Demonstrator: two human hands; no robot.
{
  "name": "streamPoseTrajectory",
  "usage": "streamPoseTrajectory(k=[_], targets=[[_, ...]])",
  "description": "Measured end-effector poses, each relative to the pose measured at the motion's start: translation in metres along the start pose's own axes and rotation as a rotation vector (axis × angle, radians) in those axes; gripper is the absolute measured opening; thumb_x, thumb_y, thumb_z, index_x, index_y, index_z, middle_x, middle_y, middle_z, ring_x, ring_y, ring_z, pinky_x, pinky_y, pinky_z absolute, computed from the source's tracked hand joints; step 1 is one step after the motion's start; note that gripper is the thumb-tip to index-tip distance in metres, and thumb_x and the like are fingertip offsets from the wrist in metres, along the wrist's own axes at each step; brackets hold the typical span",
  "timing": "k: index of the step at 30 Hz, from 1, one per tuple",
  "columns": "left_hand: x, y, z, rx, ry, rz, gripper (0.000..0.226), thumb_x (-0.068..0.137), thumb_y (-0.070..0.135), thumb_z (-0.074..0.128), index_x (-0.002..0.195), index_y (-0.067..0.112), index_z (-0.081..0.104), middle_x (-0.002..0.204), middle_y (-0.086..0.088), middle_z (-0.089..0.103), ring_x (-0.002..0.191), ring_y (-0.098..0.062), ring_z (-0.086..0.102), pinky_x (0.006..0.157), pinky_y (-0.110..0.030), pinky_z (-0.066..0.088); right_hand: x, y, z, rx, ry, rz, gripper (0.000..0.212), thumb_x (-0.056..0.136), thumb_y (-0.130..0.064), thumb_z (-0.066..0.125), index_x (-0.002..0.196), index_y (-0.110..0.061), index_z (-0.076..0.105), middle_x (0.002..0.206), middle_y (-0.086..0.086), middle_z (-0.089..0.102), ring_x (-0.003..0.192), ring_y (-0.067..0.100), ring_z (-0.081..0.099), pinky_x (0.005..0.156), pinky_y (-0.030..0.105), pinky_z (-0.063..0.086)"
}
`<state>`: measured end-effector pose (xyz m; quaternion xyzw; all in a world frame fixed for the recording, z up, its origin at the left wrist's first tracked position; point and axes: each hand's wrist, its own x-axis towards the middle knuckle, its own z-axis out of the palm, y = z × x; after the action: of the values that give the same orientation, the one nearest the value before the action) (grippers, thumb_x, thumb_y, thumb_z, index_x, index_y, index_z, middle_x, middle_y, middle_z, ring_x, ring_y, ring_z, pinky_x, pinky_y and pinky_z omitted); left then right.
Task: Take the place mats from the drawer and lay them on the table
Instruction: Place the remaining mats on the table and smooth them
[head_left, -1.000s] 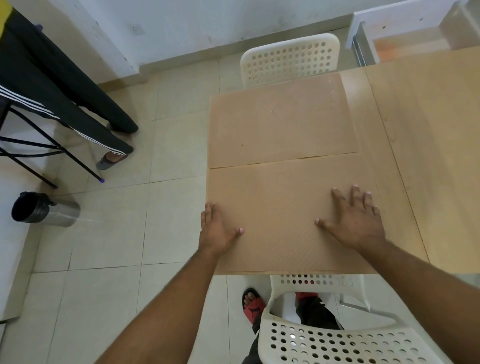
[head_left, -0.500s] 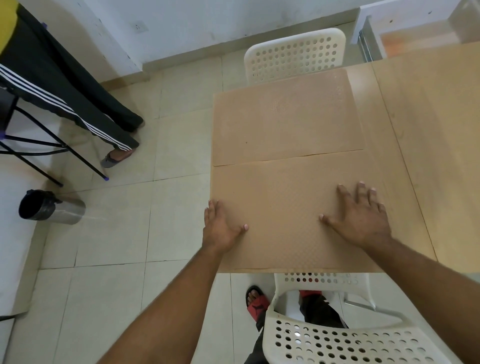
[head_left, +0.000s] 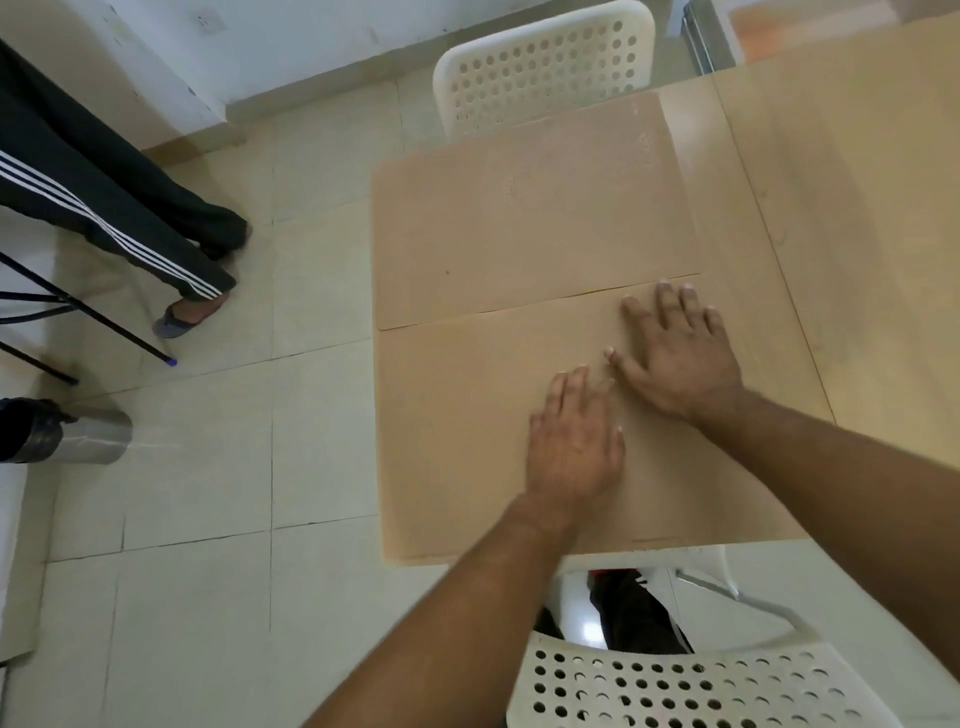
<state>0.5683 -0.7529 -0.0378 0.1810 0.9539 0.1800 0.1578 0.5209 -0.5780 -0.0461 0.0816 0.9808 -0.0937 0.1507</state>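
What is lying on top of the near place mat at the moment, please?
Both hands lie flat on the near place mat: the left hand and the right hand, palms down. The mat surface beneath them is hidden.

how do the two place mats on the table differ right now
The near place mat has both hands flat on it, the left hand and right hand; the far place mat lies untouched. The near mat sits by the near white chair, the far mat by the far chair. Both are tan, rectangular and lie flat, edges meeting.
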Motion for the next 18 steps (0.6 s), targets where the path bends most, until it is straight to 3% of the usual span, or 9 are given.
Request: streamPoseTrajectory(k=[5,13,18], targets=[[-0.005,0.010,0.034,0.029,0.079,-0.062,0.058,0.097,0.043,0.036,0.152,0.025,0.033,0.164,-0.002,0.023,0.152,-0.022,0.018,0.109,-0.054,0.032,-0.002,0.006,0.019,-0.007,0.065,-0.014,0.075,0.095,-0.067,0.012,0.160,-0.031,0.003,0.168,0.012,-0.001,0.154,0.031,-0.004,0.123,0.049,0.001],[-0.013,0.007,0.034,0.058,0.089,-0.076,0.055,0.098,0.038,0.040,0.151,0.027,0.038,0.163,-0.003,0.028,0.151,-0.023,0.024,0.104,-0.052,0.039,-0.113,-0.006,0.055,0.026,0.174,0.007,0.066,0.098,-0.052,0.030,0.159,-0.026,0.024,0.165,0.016,0.018,0.152,0.034,0.016,0.122,0.052,0.012],[-0.025,0.000,0.036,0.063,0.012,0.005,0.056,0.099,0.043,0.034,0.154,0.032,0.031,0.165,-0.003,0.021,0.152,-0.024,0.018,0.107,-0.055,0.037,-0.108,-0.002,0.049,0.009,0.127,0.013,0.072,0.094,-0.055,0.034,0.159,-0.026,0.021,0.166,0.016,0.015,0.153,0.035,0.013,0.122,0.052,0.010]])
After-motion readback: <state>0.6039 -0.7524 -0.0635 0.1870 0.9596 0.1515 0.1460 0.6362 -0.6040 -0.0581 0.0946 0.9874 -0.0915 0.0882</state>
